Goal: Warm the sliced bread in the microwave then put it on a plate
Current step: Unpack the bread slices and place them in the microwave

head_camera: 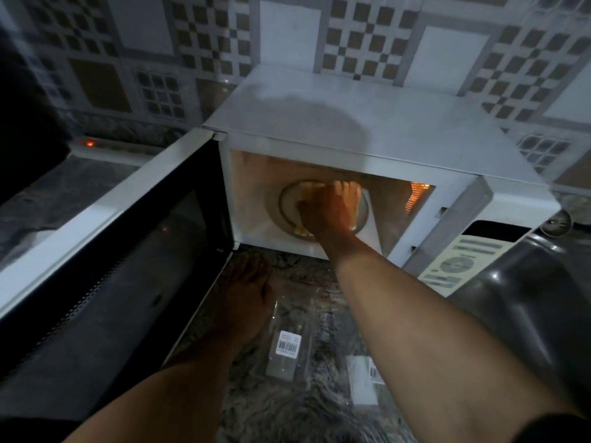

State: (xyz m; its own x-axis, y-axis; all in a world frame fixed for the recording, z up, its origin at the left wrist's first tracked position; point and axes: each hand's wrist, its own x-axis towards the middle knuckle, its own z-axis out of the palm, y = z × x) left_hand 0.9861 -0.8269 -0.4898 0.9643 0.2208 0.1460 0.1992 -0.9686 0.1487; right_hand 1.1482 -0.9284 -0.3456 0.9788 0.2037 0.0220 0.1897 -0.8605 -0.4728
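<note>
1. Right hand [326, 212], centre frame inside the microwave [351, 123], fingers spread over the sliced bread [308, 191] on the turntable [283, 203]; gripping or not, I cannot tell.
2. Left hand [243, 295] rests on the counter [307, 282], fingers straight, beside the open door's [112, 235] edge.

One wide-angle camera, worn on the person's head, looks forward and steeply down from close above the white box-shaped metal microwave [367, 129], into its lit open cavity. The speckled stone counter [281, 414] fills the bottom edge, the chequered tiled wall [224, 43] the top; straight lines seem bowed by the lens.
</note>
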